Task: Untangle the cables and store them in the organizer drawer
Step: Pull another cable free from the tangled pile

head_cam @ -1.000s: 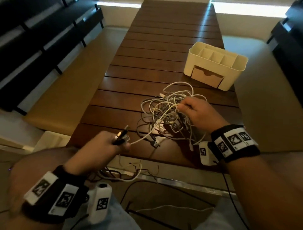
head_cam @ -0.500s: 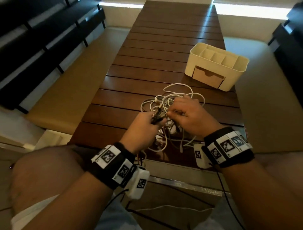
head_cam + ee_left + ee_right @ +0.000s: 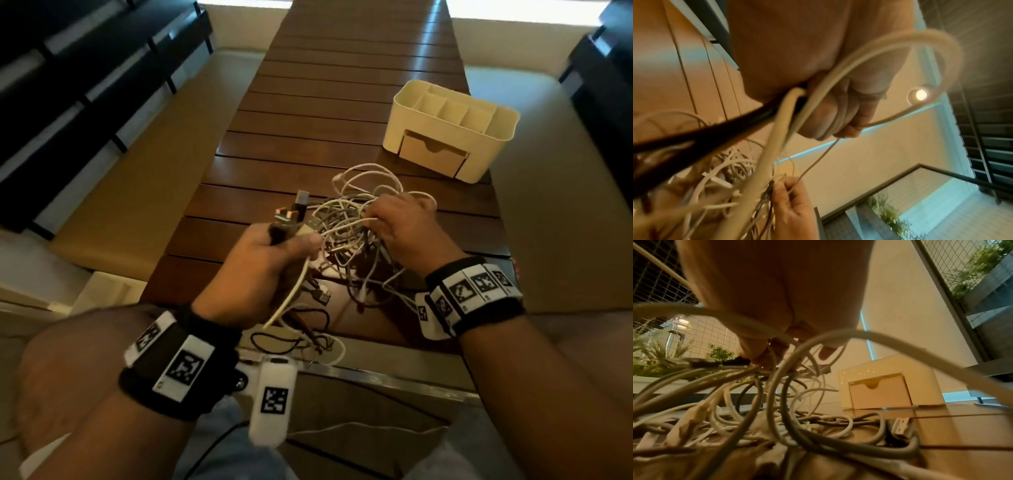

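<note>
A tangle of white, grey and black cables (image 3: 356, 236) lies on the near end of the brown slatted table (image 3: 342, 102). My left hand (image 3: 274, 253) grips a bunch of cable ends, whose USB plugs (image 3: 294, 209) stick up out of the fist; in the left wrist view its fingers (image 3: 838, 113) curl round a thick white cable (image 3: 777, 146) and a black one. My right hand (image 3: 394, 222) pinches strands at the top of the tangle, lifting them a little (image 3: 777, 356). The cream organizer (image 3: 455, 126) stands at the far right, its drawer (image 3: 431, 156) closed.
Some cable loops (image 3: 298, 335) hang over the table's near edge toward my lap. Beige bench cushions (image 3: 130, 178) run along both sides of the table. Dark slatted panels (image 3: 68, 75) stand at the far left and right.
My left hand came in from the near-left edge to the tangle, then lifted with more cable ends in its fist. My right hand stayed in the tangle, shifting its pinch.
</note>
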`<control>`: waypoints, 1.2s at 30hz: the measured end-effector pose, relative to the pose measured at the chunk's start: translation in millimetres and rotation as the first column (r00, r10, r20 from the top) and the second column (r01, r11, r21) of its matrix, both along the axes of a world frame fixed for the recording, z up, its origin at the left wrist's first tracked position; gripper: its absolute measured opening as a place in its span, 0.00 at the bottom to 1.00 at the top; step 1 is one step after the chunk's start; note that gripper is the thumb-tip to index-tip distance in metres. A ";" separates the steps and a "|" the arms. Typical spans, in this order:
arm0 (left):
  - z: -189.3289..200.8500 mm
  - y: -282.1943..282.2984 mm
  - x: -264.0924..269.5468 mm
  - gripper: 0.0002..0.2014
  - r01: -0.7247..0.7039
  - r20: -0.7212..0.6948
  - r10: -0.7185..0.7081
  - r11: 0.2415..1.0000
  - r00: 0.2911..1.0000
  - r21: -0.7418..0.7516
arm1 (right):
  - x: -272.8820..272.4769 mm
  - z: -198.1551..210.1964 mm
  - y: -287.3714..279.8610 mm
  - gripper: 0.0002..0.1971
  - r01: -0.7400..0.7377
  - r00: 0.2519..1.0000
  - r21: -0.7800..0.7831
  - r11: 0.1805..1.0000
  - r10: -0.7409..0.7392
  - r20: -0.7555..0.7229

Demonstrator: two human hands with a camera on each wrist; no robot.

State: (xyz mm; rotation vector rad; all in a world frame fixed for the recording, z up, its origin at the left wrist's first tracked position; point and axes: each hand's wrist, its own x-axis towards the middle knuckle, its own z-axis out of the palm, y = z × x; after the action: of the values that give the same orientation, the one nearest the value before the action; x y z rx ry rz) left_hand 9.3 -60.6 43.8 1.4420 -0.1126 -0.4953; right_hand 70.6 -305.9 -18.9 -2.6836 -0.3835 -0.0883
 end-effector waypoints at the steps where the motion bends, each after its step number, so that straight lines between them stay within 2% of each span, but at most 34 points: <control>1: 0.3 7.6 -3.0 0.14 0.003 -0.051 -0.006 0.997 0.999 -0.072 | 1.5 -1.2 -2.9 0.06 0.014 1.000 -0.012 1.000 -0.015 -0.016; 3: -1.6 23.2 -7.4 0.15 0.005 -0.123 -0.029 0.982 0.992 -0.190 | 3.7 -1.8 -8.8 0.07 0.053 0.997 -0.036 0.998 -0.054 -0.052; 4: -3.8 29.3 -8.0 0.14 -0.011 -0.134 -0.013 0.984 0.991 -0.177 | 4.4 -0.7 -11.1 0.07 0.067 0.995 -0.049 0.997 -0.070 -0.065; 5: -7.2 34.2 -8.6 0.13 -0.037 -0.124 0.024 0.994 0.992 -0.102 | 4.2 1.6 -12.2 0.07 0.070 0.994 -0.063 0.996 -0.075 -0.080; 7: -18.1 42.4 -8.2 0.12 -0.090 -0.058 0.099 0.986 0.993 0.138 | 0.6 10.5 -12.0 0.07 0.043 0.993 -0.043 0.998 -0.048 -0.112; 10: -32.1 45.4 -2.8 0.11 -0.076 -0.003 0.086 0.896 0.996 0.438 | -11.7 34.7 -8.9 0.06 -0.012 0.985 0.212 0.977 0.048 -0.164; 13: -38.2 41.3 -0.7 0.11 -0.040 0.053 0.011 0.807 0.999 0.590 | -22.7 52.9 -0.4 0.08 -0.007 0.971 0.463 0.887 0.116 -0.208; 15: -38.9 37.9 -1.0 0.15 -0.031 0.086 -0.034 0.752 0.996 0.659 | -24.7 54.4 4.1 0.08 -0.010 0.969 0.525 0.851 0.139 -0.206; 17: -36.2 39.5 -1.2 0.15 -0.140 0.155 0.049 0.738 0.987 0.660 | -24.8 51.8 5.9 0.07 -0.004 0.969 0.508 0.861 0.129 -0.212; 19: -28.8 44.9 1.9 0.12 -0.329 0.290 0.178 0.698 0.940 0.636 | -23.9 50.7 5.9 0.06 -0.004 0.972 0.467 0.884 0.114 -0.207; 20: -23.5 46.3 2.9 0.12 -0.400 0.358 0.211 0.678 0.909 0.617 | -23.4 50.8 6.6 0.06 -0.014 0.973 0.455 0.891 0.117 -0.200; 22: -9.8 40.7 2.6 0.10 -0.451 0.447 0.205 0.694 0.871 0.560 | -23.0 51.4 10.9 0.06 -0.034 0.972 0.439 0.898 0.132 -0.194; 24: 2.1 28.0 1.8 0.06 -0.425 0.491 0.159 0.758 0.856 0.495 | -23.5 51.9 17.3 0.06 -0.046 0.969 0.419 0.907 0.142 -0.202; 26: 6.4 13.5 2.9 0.07 -0.369 0.501 0.101 0.801 0.860 0.472 | -24.6 51.6 22.5 0.06 -0.064 0.967 0.406 0.911 0.158 -0.201; 29: 4.8 -4.6 8.0 0.03 -0.287 0.488 0.012 0.821 0.873 0.494 | -26.8 53.0 27.3 0.05 -0.101 0.969 0.418 0.903 0.185 -0.164; 32: 0.7 -15.3 10.0 0.05 -0.205 0.461 -0.067 0.832 0.885 0.515 | -29.0 54.9 29.2 0.05 -0.120 0.972 0.446 0.887 0.196 -0.127; 36: 1.4 -14.9 12.0 0.13 -0.236 0.501 -0.081 0.810 0.862 0.537 | -27.6 51.7 27.9 0.06 -0.127 0.971 0.402 0.907 0.196 -0.136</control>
State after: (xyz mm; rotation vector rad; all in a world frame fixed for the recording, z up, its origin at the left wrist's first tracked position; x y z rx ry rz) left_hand 21.3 -75.5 45.2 2.1645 -0.3395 -0.0512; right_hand 43.0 -278.0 32.8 -2.2342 -0.4767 0.1085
